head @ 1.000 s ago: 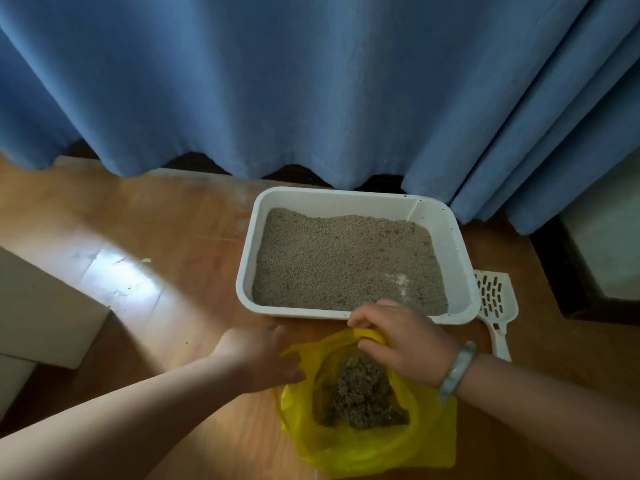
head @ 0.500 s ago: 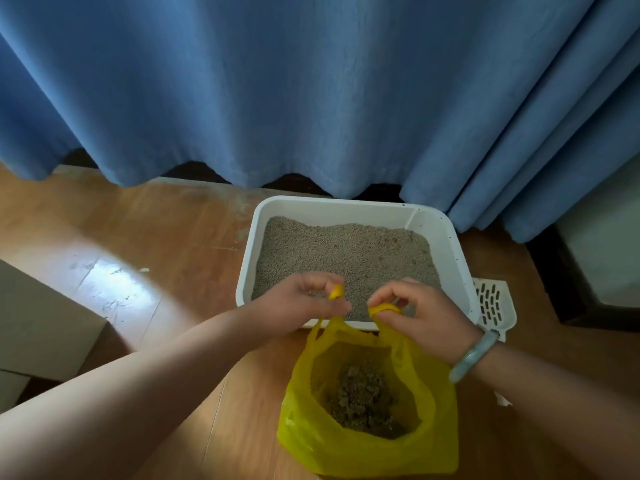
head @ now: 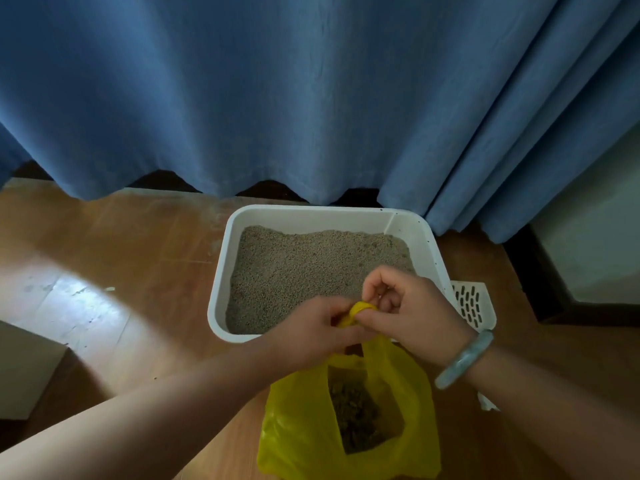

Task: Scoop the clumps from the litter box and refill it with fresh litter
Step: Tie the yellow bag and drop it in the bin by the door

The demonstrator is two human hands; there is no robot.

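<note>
Both bag handles (head: 361,308) between hands (head: 313,336) (head: 414,315)

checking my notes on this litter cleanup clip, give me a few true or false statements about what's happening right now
1. The left hand and right hand both pinch the handles of the yellow bag. True.
2. The bag is empty. False: dark clumps lie inside it.
3. The scoop lies inside the litter box. False: it lies on the floor, beside the box's right side.
4. A bracelet is on the right wrist. True.
</note>
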